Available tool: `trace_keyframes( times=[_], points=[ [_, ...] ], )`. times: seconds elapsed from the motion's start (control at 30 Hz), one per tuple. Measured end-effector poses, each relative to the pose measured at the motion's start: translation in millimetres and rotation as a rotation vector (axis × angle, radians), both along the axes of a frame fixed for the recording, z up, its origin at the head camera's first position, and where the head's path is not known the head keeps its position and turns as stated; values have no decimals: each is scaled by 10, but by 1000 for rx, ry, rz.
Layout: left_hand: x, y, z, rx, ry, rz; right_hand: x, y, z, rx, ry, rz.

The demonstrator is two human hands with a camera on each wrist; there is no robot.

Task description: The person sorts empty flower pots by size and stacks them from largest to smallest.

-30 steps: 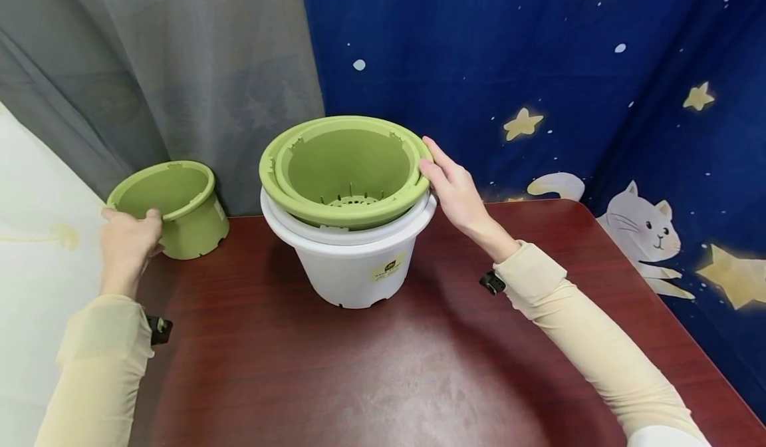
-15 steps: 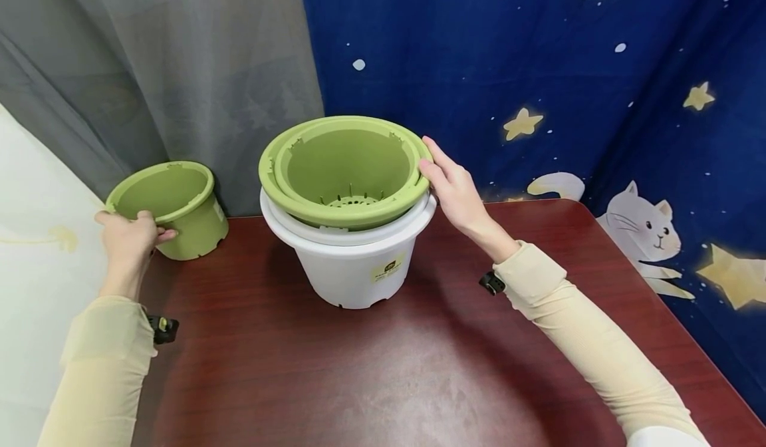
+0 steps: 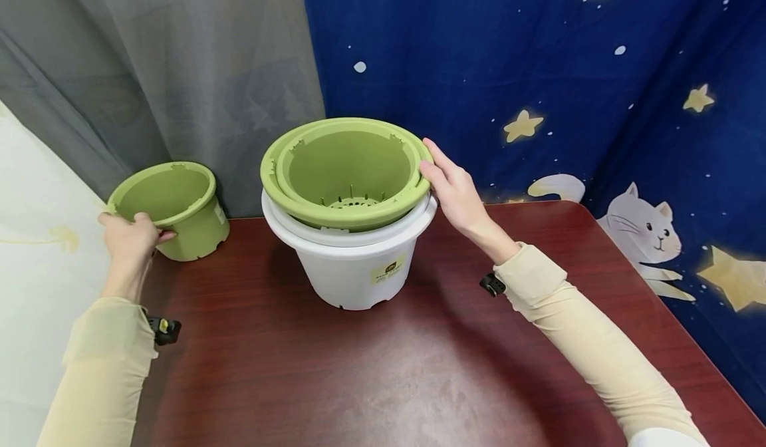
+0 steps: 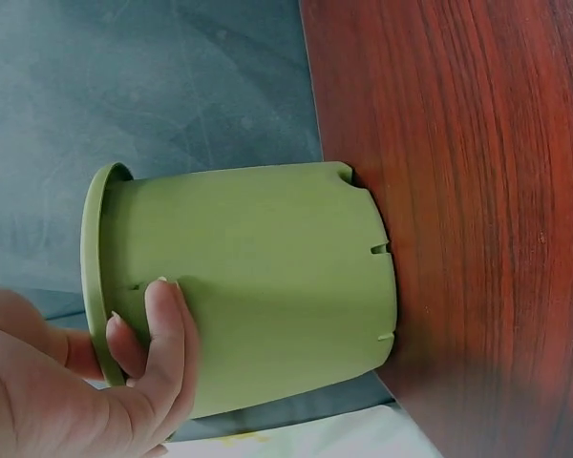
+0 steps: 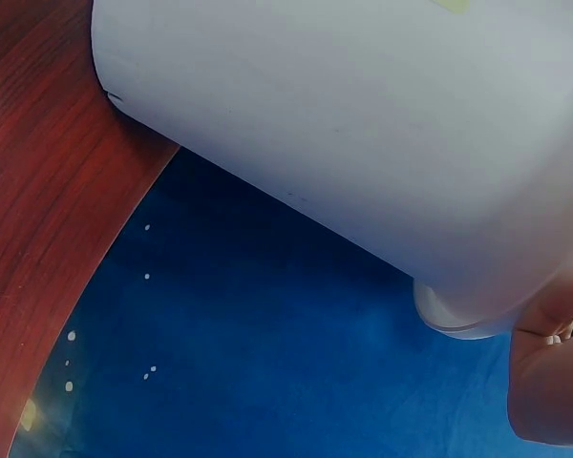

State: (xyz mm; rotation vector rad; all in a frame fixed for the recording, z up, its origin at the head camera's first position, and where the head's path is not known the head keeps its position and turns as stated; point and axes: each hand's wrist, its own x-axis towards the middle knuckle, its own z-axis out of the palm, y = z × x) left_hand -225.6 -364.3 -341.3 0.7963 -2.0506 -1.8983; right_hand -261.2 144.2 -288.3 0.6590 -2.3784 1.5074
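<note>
At the back left of the table stands a small green plant pot (image 3: 197, 231). My left hand (image 3: 131, 237) grips its near rim, and in the left wrist view the fingers (image 4: 167, 334) curl against the outer wall just below the lip. At the centre is a nested stack of pots. White plant pots (image 3: 353, 277) form its base, and a wide green plant pot (image 3: 335, 218) sits in them with a smaller green pot (image 3: 344, 157) inside it. My right hand (image 3: 457, 194) holds the stack's right side at the green rim, the thumb on top. Some right fingers are hidden behind the rim.
The pots stand on a dark red wooden table (image 3: 383, 380). A grey curtain (image 3: 227, 68) and a blue star-patterned curtain (image 3: 431, 48) hang close behind its back edge. A white wall or cloth (image 3: 42, 287) borders the left side.
The left hand's fingers have shifted slightly on the small pot's rim, more fingertips now showing along its outside. The right hand and the stack have stayed in place.
</note>
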Motion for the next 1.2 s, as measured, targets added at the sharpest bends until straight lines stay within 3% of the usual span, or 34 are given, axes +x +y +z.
trace_keyframes(
  times=[0.37,0.57,1.0,1.2],
  points=[
    [74,87,109,137,163,93,1,0,1,-6,-3,1],
    [151,148,174,141,249,95,5,-13,4,1,1,-4],
    [274,303,436,149,437,65,0,-8,-10,-22,-8,6],
    [294,340,525,143,481,52,11,-16,-5,-30,-7,8]
  ],
)
